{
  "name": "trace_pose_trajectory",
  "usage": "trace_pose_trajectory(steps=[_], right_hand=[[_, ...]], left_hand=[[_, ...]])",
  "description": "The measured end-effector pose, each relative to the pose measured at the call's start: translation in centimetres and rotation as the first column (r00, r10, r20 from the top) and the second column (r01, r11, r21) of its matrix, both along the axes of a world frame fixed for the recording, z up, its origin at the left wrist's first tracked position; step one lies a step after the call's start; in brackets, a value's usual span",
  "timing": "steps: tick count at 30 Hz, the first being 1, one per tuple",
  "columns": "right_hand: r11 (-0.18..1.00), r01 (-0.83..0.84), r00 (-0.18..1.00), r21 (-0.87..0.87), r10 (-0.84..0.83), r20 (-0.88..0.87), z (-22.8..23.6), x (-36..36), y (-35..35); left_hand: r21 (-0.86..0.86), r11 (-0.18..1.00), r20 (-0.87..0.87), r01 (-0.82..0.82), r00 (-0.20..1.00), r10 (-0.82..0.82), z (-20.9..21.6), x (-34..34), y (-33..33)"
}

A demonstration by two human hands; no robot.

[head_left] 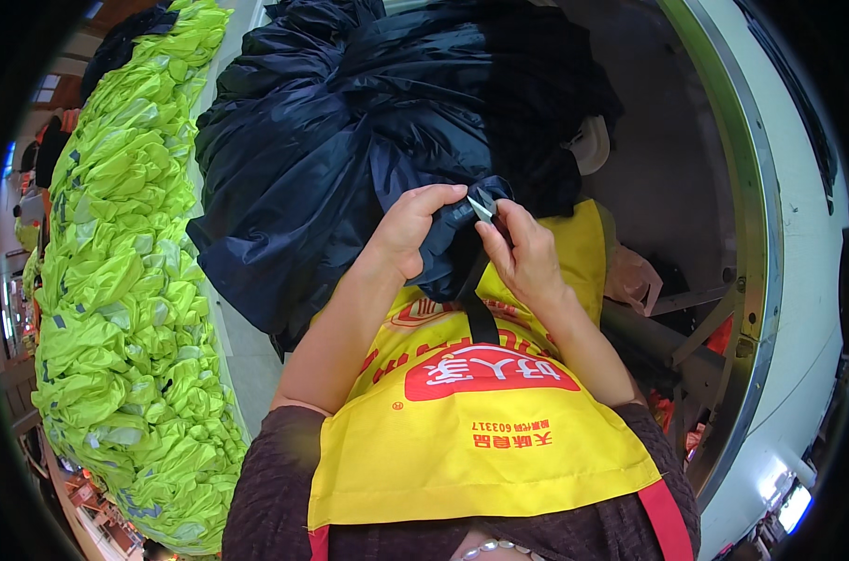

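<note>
A large heap of dark navy garments in thin, shiny cloth lies in front of me and hangs toward my lap. My left hand is closed on an edge of this dark cloth, thumb and forefinger pinching it. My right hand is closed just beside it, thumb and fingers around a small pale pointed piece. That piece touches the gathered cloth between my hands. Whether it is a blade or a label I cannot tell. My fingers hide part of it.
To the left runs a long pile of bright yellow-green garments beside a pale table edge. A curved metal rim and a white tabletop are at the right. My yellow apron covers my lap. A pale crumpled item lies below right.
</note>
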State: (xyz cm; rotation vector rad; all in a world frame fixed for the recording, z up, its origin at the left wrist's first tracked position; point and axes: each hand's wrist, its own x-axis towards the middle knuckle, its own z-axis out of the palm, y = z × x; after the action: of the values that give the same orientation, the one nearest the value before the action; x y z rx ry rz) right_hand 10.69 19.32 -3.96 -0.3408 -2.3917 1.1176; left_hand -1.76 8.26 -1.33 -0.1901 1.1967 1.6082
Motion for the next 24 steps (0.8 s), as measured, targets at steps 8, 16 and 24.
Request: trace_pose_trajectory(steps=[8,16,24], right_hand=[[0.997,-0.014,0.999,-0.071,0.016,0.030,0.5,-0.2,0.3],[0.798,0.048,0.995,-0.600,-0.090,-0.039,0.0,0.0,1.2],[0.433,0.084,0.994,-0.897,0.022,0.104,-5.7,-0.3,5.7]], left_hand=[[0.006,1.000,-0.112,0.007,0.994,-0.006,0.3,0.5,0.0],[-0.130,0.930,-0.585,0.343,0.731,-0.351,2.1,-1.8,-2.6],[-0.075,0.720,-0.497,-0.689,0.652,0.572,-6.7,-24.7,-30.8]])
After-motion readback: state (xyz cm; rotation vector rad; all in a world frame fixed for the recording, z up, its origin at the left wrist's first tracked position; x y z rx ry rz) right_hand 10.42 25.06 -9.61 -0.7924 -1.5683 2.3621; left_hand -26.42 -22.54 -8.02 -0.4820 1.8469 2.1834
